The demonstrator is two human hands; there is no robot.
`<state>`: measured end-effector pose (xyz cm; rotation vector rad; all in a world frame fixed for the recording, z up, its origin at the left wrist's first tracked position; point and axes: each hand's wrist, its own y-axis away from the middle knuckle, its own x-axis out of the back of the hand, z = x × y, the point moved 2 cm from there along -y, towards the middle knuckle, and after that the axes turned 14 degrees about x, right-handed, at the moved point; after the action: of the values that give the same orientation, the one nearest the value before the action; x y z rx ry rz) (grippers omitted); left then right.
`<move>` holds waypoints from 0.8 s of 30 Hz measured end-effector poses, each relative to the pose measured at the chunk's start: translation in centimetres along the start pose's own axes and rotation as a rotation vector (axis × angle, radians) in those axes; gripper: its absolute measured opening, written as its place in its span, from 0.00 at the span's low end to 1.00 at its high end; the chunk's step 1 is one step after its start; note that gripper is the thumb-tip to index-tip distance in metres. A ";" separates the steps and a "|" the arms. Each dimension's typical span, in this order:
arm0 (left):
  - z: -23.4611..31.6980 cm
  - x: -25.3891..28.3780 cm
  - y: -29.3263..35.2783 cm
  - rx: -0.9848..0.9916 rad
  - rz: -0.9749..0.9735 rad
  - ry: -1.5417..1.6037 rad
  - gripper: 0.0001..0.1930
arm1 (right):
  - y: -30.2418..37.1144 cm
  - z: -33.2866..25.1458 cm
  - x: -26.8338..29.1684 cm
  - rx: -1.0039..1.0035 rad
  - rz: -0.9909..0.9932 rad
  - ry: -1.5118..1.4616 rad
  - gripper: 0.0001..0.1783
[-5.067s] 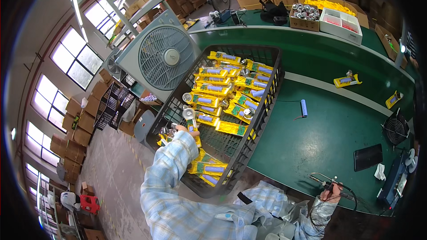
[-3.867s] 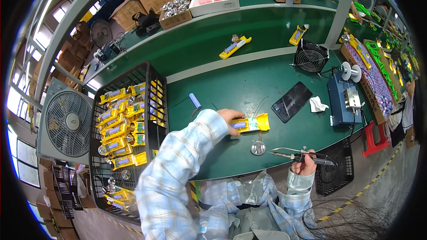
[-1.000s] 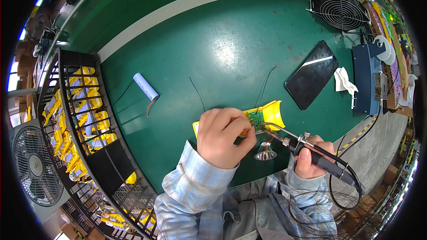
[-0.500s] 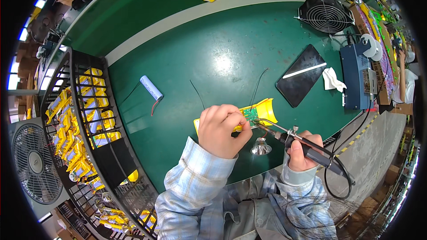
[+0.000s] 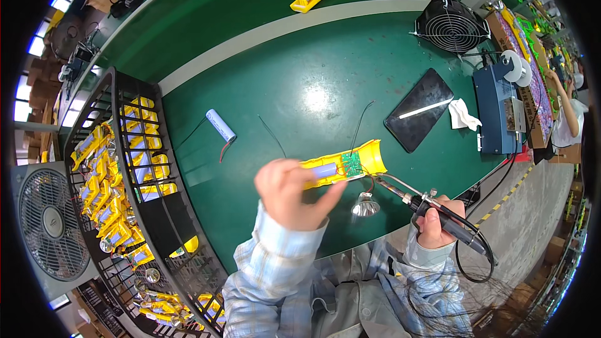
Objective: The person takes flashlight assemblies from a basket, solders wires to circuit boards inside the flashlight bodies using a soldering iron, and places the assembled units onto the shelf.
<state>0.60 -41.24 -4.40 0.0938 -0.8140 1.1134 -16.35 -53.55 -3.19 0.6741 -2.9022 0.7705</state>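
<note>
A yellow plastic flashlight shell (image 5: 374, 158) lies on the green bench in front of me, its open side up. Inside it are a blue cylindrical battery cell (image 5: 323, 171) and a small green circuit board (image 5: 352, 163), joined by thin wires. Below the board, a silvery reflector cup (image 5: 365, 204) rests on the bench. My left hand (image 5: 288, 194), blurred, hovers over the shell's left end with thumb and fingers apart. My right hand (image 5: 436, 222) grips a soldering iron (image 5: 451, 224) with a thin metal guide tube; its tip is just right of the board, apart from it.
Left of the work lies a loose blue cell (image 5: 221, 126) with wires. A black crate (image 5: 147, 213) of yellow shells stands beyond it. Rightward are a black tablet or phone (image 5: 418, 112), white tissue (image 5: 464, 114), a blue machine with a spool (image 5: 494, 109) and a black fan (image 5: 452, 25).
My left hand has pulled back leftward from the board, its fingers spreading and uncovering the cell. The soldering iron has moved slightly right and down, away from the board.
</note>
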 end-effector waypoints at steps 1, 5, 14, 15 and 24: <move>-0.4 0.9 0.3 0.074 0.054 -0.059 0.07 | 0.0 0.0 0.0 0.024 0.041 0.020 0.14; -2.5 1.3 -0.2 0.381 0.142 -0.302 0.06 | -0.2 -0.2 0.4 -0.096 0.028 -0.053 0.14; -4.0 -1.1 -0.9 0.676 -0.162 0.639 0.06 | -0.3 0.3 0.8 -0.133 -0.007 -0.076 0.14; -3.8 -1.1 -0.9 0.666 -0.189 0.636 0.05 | -0.4 0.4 0.8 -0.146 -0.008 -0.076 0.14; -1.0 -1.4 -1.8 0.300 -0.357 0.290 0.02 | -0.5 0.8 0.9 -0.155 0.003 -0.089 0.13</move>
<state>2.32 -42.74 -5.40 0.3093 -0.3490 0.8757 -16.94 -54.71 -3.48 0.7045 -3.0027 0.5208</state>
